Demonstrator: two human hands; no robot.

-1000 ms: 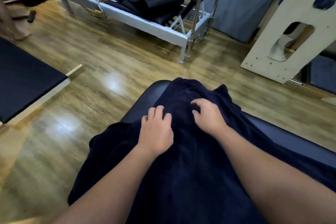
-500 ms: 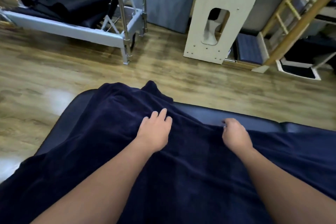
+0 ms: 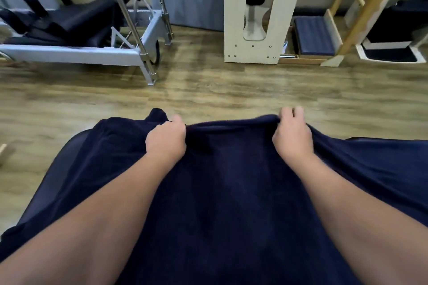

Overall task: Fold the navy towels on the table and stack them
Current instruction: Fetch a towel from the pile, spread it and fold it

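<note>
No bins or baskets for me to report on from this feed, so straight to the cloth. The navy towel (image 3: 231, 192) lay spread wide over the dark padded table (image 3: 58, 169), covering nearly all of it; I could only make out a strip of the table's smooth surface along the left edge. The fabric looked plush and deep blue, bunched into a loose peak at the far left corner and pulled into a fairly straight ridge between the two hands. My left hand (image 3: 166, 141) had its fingers curled over the towel's far edge, gripping it. My right hand (image 3: 291, 136) pinched that same far edge, fingers (image 3: 289, 112) folded over the hem, well apart from the left. Beyond the table ran the wooden floor (image 3: 208, 90), with a grey exercise frame (image 3: 81, 53) at the back left and a pale wooden panel (image 3: 257, 18) upright behind.
</note>
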